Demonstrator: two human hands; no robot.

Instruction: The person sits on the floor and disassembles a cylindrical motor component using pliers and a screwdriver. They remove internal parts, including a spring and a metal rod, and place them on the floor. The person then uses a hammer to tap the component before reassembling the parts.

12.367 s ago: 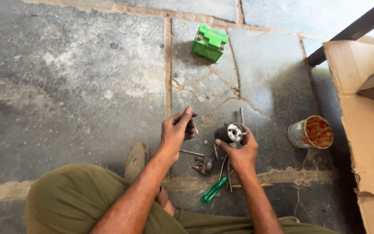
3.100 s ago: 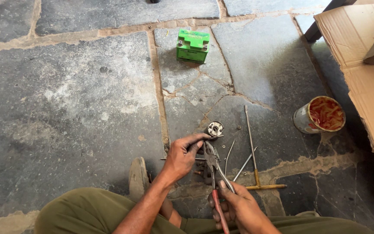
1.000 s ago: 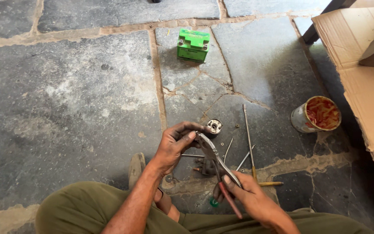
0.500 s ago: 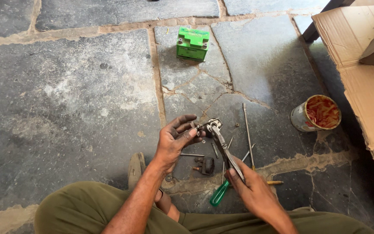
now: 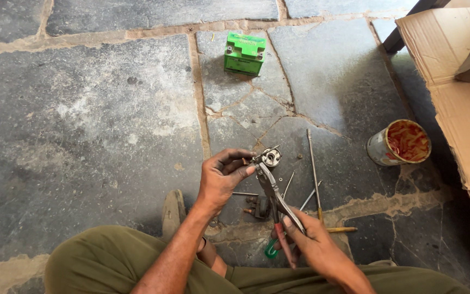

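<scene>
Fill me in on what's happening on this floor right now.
A person sits on a stone floor. The left hand holds a small round metal part, and the right hand squeezes the handles of pliers whose nose bites on that part. Long rods, a green-handled screwdriver and small dark parts lie under the hands. A green box and an open tin stand farther off.

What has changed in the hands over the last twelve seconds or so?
The right hand let go of the small round metal part and took up pliers, whose nose now meets that part, held in the left hand. Green box and tin can stayed put.
</scene>
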